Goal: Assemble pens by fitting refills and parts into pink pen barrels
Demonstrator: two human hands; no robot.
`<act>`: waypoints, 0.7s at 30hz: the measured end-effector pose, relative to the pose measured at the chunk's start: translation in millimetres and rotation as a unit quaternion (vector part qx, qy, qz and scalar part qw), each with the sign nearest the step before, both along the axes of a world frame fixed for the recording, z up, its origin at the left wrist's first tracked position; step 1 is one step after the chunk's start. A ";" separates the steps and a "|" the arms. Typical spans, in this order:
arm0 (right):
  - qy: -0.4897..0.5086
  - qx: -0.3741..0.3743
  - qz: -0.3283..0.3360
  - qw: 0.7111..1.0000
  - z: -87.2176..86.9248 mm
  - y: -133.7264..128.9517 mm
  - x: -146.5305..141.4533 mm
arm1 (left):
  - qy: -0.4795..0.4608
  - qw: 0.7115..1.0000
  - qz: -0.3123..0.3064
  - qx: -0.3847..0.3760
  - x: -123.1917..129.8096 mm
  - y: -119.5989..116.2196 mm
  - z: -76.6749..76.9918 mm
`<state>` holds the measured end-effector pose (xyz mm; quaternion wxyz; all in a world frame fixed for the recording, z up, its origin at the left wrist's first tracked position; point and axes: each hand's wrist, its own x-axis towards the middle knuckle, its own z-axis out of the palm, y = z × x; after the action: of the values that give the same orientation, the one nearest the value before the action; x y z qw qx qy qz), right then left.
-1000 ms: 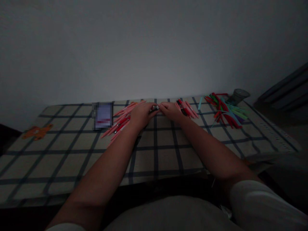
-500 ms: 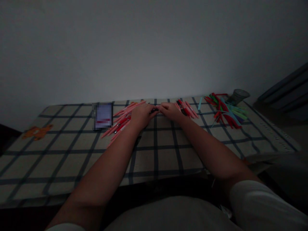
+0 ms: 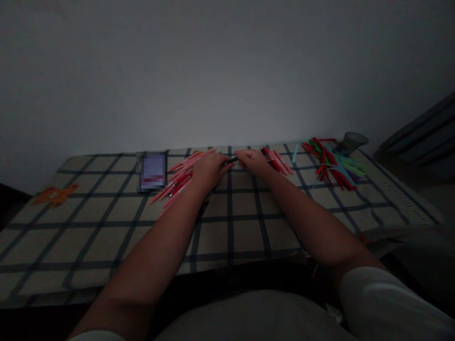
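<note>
My left hand (image 3: 209, 169) is closed around a dark, slim pen (image 3: 231, 161), which sticks out to the right from its fingers. At the pen's other end my right hand (image 3: 251, 160) is closed, with thumb and fingertips pinched on it; whether a separate cap sits in those fingers I cannot make out. Beside and partly behind my left hand lies a loose pile of pink and red pens (image 3: 181, 180). Just right of my right hand is a smaller group of pink, red and black pens (image 3: 279, 162).
A checked cloth (image 3: 245, 232) covers the table, which meets a wall at the back. Left stands a blurred-out phone-like rectangle (image 3: 153, 170), with an orange bear figure (image 3: 56, 194) farther left. On the right are coloured strips (image 3: 336, 166), a pale blue strip (image 3: 295, 153) and a clear cup (image 3: 351, 142).
My right hand has drawn slightly away from my left, and more of the dark pen shows between them. The things lying on the table have stayed put.
</note>
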<state>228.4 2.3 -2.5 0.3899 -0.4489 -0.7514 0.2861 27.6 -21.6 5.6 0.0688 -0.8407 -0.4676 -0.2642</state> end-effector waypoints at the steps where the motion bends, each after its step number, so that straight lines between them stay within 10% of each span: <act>1: -0.001 -0.006 0.004 1.000 0.3 -0.5 -0.1 | 0.000 1.000 -0.003 -0.001 -0.3 0.1 -0.2; 21: -0.021 0.021 0.001 1.000 4.2 -3.6 0.5 | 0.064 0.998 0.009 -0.002 1.4 -1.2 0.5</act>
<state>228.9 -1.4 1.7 0.3830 -0.4457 -0.7658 0.2614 29.1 -22.8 6.1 0.0994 -0.8518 -0.4703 -0.2082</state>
